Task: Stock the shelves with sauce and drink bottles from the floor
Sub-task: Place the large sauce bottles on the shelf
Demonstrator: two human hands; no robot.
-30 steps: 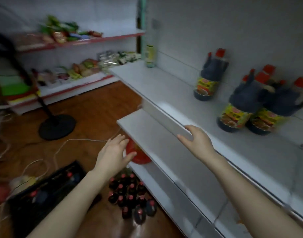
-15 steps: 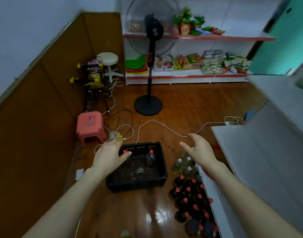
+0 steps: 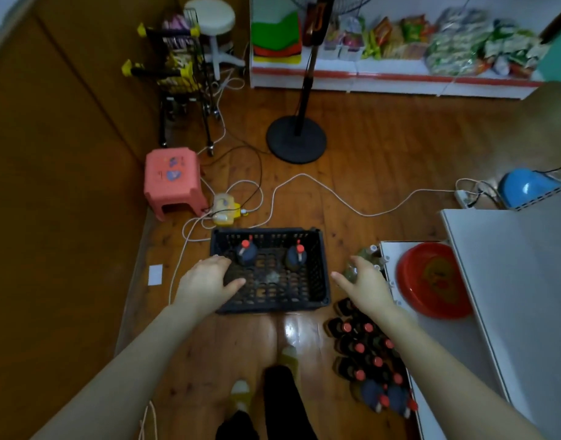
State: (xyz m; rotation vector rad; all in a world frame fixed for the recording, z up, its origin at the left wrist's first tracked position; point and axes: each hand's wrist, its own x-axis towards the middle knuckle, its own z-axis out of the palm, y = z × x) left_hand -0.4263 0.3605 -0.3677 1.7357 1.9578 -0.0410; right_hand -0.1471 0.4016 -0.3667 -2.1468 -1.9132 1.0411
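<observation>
Your left hand [image 3: 206, 282] and right hand [image 3: 366, 289] hover empty, fingers loosely apart, by the crate [image 3: 266, 232]; a careless right reach could topple the packed bottles [image 3: 359, 347].

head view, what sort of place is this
Likely a small grocery shop: packaged snacks on a red-edged shelf by the far wall, red-capped bottles clustered on the floor, and a black crate holding two more.

The person wears black trousers [image 3: 282, 404] and yellowish footwear [image 3: 241, 395], forearms [image 3: 139, 354] bare.
</observation>
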